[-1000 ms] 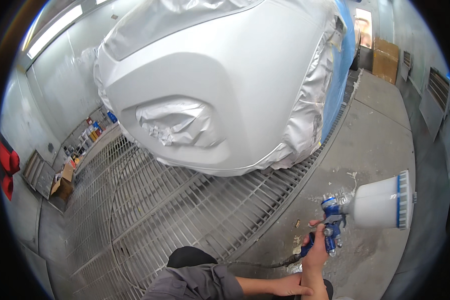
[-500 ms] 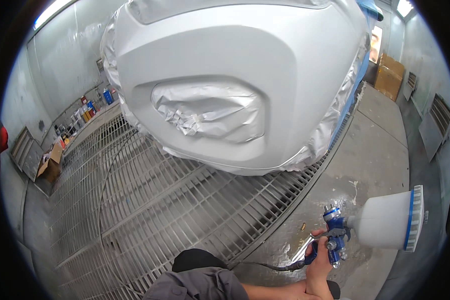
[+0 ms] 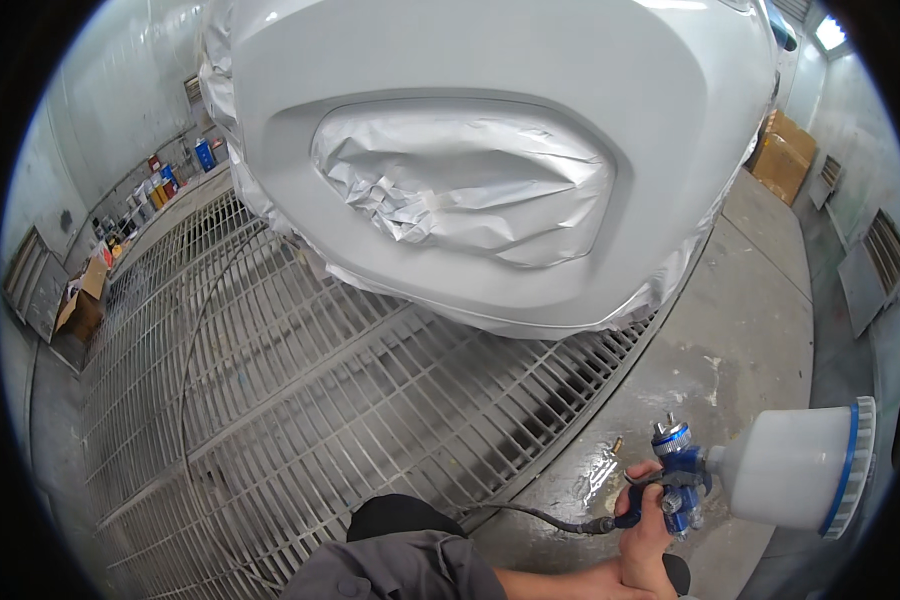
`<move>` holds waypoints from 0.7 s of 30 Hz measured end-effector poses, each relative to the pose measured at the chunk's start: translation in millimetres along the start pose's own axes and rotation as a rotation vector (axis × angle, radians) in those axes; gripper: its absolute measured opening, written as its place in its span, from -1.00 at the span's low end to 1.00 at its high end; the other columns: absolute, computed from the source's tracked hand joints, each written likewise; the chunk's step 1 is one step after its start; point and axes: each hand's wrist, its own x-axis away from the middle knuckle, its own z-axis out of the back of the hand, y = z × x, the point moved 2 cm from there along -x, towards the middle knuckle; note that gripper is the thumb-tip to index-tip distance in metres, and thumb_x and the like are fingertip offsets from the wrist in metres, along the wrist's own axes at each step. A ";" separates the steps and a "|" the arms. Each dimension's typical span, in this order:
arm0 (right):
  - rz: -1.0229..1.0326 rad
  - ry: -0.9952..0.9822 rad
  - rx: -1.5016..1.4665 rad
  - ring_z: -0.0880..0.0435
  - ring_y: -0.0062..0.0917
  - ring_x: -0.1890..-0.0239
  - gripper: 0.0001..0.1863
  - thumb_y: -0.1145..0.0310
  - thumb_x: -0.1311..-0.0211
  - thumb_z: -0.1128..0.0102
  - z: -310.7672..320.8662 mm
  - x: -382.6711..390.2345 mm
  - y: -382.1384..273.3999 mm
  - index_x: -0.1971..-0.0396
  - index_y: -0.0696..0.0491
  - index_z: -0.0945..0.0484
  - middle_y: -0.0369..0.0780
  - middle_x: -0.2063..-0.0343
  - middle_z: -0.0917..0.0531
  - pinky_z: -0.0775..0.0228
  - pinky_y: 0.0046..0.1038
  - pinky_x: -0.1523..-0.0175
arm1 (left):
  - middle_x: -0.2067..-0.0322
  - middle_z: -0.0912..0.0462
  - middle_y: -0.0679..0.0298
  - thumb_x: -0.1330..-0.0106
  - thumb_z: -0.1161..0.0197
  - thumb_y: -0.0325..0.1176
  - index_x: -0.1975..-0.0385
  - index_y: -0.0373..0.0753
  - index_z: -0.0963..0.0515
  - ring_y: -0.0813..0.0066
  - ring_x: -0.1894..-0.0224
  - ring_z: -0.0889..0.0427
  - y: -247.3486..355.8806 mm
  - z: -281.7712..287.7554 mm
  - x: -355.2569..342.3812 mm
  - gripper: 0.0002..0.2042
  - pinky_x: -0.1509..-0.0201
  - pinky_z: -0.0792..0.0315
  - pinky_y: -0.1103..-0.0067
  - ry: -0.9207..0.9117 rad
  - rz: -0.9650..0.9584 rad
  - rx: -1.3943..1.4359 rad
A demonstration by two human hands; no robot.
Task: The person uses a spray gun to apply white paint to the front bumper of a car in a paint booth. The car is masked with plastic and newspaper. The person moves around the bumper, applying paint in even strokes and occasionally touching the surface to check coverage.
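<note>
My right hand [image 3: 646, 525] is closed around the handle of a blue spray gun [image 3: 682, 472] at the lower right. The gun lies on its side, its silver nozzle pointing away from me and its large white paint cup [image 3: 790, 468] sticking out to the right. A dark air hose [image 3: 545, 517] runs left from the handle. My left forearm crosses from the lower edge, and my left hand [image 3: 615, 578] rests against my right wrist; its fingers are mostly hidden. Ahead stands a pale grey car bumper [image 3: 470, 75] with a recess masked by crinkled silvery film [image 3: 490, 180].
Slatted metal floor grating [image 3: 300, 400] spreads under the bumper and to the left. Cans and bottles [image 3: 160, 185] line the left wall, with an open cardboard box [image 3: 82, 300] nearer. A hose [image 3: 185, 390] lies across the grating. Another cardboard box [image 3: 782, 158] stands far right.
The bumper looks larger and nearer, and its masked recess sits further right in view. The spray gun and my right hand have shifted slightly to the right.
</note>
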 end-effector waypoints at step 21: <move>-0.094 -0.168 0.035 -0.51 -0.62 0.54 -0.36 -0.17 -0.32 -0.35 -9.1 -6.3 14.1 0.14 0.22 -0.54 -0.25 0.39 -0.57 -0.29 -0.55 0.43 | -0.17 -0.61 0.06 -0.40 -0.39 -0.12 -0.23 -0.38 -0.48 0.25 -0.27 -0.55 -11.6 21.6 -9.6 -0.45 -0.34 -0.44 0.38 -0.007 0.013 -0.035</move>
